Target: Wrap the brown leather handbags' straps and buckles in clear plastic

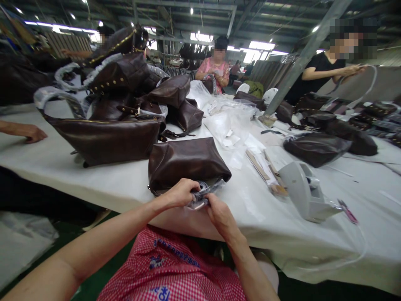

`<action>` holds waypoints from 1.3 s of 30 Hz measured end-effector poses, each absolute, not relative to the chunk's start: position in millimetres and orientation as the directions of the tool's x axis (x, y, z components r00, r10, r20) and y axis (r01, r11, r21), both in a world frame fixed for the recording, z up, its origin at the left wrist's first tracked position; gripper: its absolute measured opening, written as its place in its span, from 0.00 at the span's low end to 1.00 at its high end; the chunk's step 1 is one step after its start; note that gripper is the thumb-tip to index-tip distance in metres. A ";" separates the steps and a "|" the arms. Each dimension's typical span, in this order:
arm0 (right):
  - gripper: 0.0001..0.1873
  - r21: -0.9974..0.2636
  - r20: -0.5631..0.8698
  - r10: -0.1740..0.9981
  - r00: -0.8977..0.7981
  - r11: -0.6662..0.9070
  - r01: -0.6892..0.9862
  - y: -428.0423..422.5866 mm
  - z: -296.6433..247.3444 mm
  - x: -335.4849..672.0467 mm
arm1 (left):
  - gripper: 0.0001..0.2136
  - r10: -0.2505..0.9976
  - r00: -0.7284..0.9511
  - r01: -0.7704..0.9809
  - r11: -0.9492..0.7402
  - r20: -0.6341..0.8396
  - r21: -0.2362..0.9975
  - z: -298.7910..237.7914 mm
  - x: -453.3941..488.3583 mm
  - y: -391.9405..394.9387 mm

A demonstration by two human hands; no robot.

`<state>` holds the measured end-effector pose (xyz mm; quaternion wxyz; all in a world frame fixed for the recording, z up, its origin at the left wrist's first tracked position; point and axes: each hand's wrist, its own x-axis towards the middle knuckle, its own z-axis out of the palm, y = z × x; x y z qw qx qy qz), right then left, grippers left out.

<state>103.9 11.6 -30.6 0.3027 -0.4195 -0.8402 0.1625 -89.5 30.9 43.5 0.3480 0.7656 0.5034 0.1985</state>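
A dark brown leather bag (186,163) lies on the white table (266,225) right in front of me. At its near edge both my hands pinch a small strap piece wrapped in clear plastic (203,194). My left hand (180,193) is closed on the left end of the wrapped piece. My right hand (221,215) is closed on its right end, fingers curled under it. The part inside the plastic is mostly hidden.
A pile of brown bags (119,104) rises at the left. A grey tape dispenser (305,192) and pink snips (347,212) lie to the right, clear plastic bags (228,117) behind. Another person's hand (31,133) rests at the left edge; two people work across the table.
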 end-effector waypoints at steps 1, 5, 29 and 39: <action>0.13 -0.478 0.332 0.790 -0.516 0.612 0.630 12.3 -24.9 104.0 | 0.13 0.912 0.409 0.623 -0.251 -0.035 0.741 42.1 -88.7 30.4; 0.09 -0.292 0.135 0.751 -0.647 0.654 0.698 13.2 -0.8 102.4 | 0.13 0.920 0.393 0.584 -0.257 0.010 0.770 31.5 -88.4 28.4; 0.17 -0.916 0.242 0.875 -0.419 0.348 0.198 -0.9 -25.1 106.8 | 0.08 0.904 0.392 0.699 -0.415 0.173 0.583 15.0 -82.2 13.3; 0.06 -0.953 0.219 0.970 -0.105 0.236 0.189 -10.6 -42.4 109.6 | 0.11 0.891 0.432 0.642 -0.413 0.140 0.645 20.0 -88.2 20.7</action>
